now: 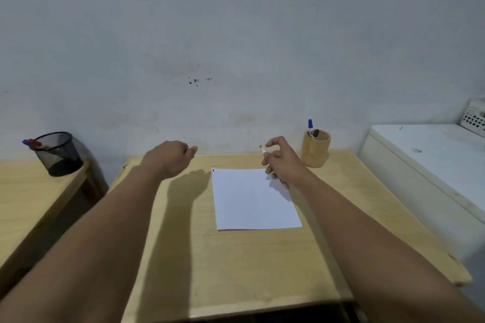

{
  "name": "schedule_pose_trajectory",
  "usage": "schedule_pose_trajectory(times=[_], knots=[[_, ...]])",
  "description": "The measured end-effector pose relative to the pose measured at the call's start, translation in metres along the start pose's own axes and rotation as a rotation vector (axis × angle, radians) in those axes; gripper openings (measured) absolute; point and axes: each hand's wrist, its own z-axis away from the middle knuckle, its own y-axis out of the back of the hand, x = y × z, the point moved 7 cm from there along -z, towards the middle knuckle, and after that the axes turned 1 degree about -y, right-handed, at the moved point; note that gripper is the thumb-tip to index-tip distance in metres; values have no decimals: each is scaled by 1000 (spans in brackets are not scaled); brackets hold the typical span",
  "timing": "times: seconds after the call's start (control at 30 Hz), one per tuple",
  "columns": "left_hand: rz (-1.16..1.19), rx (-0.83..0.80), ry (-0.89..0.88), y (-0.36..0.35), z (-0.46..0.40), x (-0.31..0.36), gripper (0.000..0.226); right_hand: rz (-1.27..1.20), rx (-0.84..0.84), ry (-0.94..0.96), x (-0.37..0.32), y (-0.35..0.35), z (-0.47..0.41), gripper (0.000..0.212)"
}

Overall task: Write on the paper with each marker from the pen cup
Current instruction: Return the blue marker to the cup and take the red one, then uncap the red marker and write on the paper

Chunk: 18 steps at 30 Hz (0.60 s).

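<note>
Head view shows the right hand (284,162) closed around a marker (264,152), its uncapped reddish tip pointing up and away from the paper (253,199), which lies flat on the wooden table (236,265). The hand hovers above the sheet's far right corner. A small blue mark (213,170) sits at the sheet's far left corner; the rest appears blank. The left hand (170,157) is loosely curled above the table, left of the paper; whether it holds a cap cannot be determined. The pen cup (315,149) stands near the right hand and contains at least a blue-capped marker (310,124). A mesh cup (56,153) on the adjacent table holds further markers. Judged step: preparing to write with the held marker. The next move requires rotating the tip downward and lowering it onto the paper.
</note>
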Motion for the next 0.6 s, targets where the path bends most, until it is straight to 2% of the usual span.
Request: schedule_pose_trajectory(times=[0.1,0.23,0.3,0.4,0.5,0.6], knots=[[-235,-40,14,-50,5,6,41,-253,-21,-57,-6,-11,-6,17],[-349,-61,19,-76,10,6,40,-618,-43,-164,-14,-16,-12,28],[-374,-36,-8,-80,9,6,39,-712,-64,-193,-14,-19,-16,36],[-345,4,-35,-83,11,5,41,-740,-111,-175,-12,-27,-21,38],[-267,-12,-4,-79,12,2,53,-703,-109,-169,-8,-38,-22,25],[-140,10,58,-75,19,-10,55,-638,-67,-194,-5,-48,-22,18]])
